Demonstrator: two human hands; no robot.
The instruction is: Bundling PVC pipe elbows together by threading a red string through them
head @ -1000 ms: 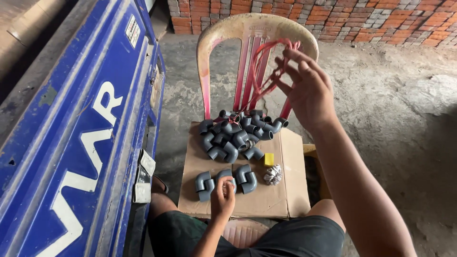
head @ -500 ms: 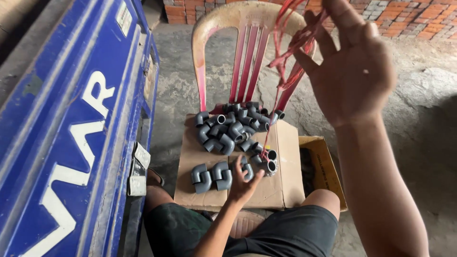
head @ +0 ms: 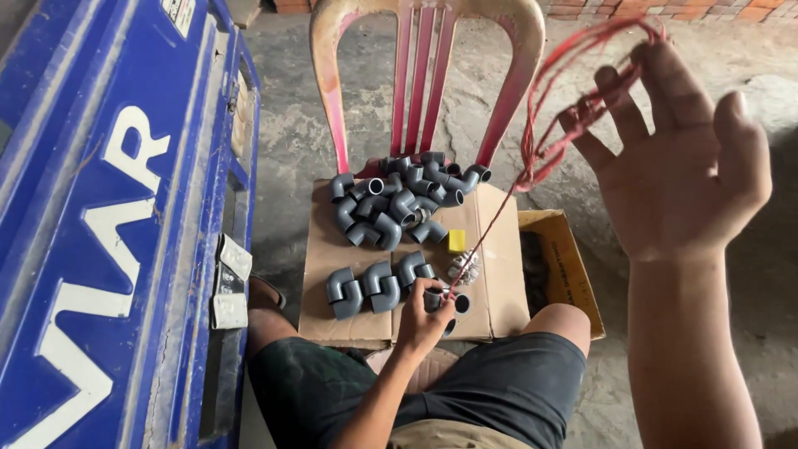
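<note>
My right hand (head: 677,158) is raised high at the right, fingers spread, with loops of red string (head: 573,100) wound around them. The string runs down to my left hand (head: 424,320), which pinches it at a grey pipe elbow (head: 434,297) on the flat cardboard sheet (head: 499,274). To the left of that hand lies a short row of joined grey elbows (head: 370,287). A heap of loose grey elbows (head: 399,199) sits at the back of the cardboard.
A worn pink plastic chair (head: 424,50) carries the cardboard. A small yellow block (head: 456,240) and a crumpled silvery object (head: 464,266) lie near the row. An open cardboard box (head: 565,258) stands at the right. A blue metal panel (head: 108,216) fills the left. Concrete floor around.
My right hand has risen and pulled further right, drawing the red string taut. My left hand stays at the elbows on the cardboard. The camera has moved closer.
</note>
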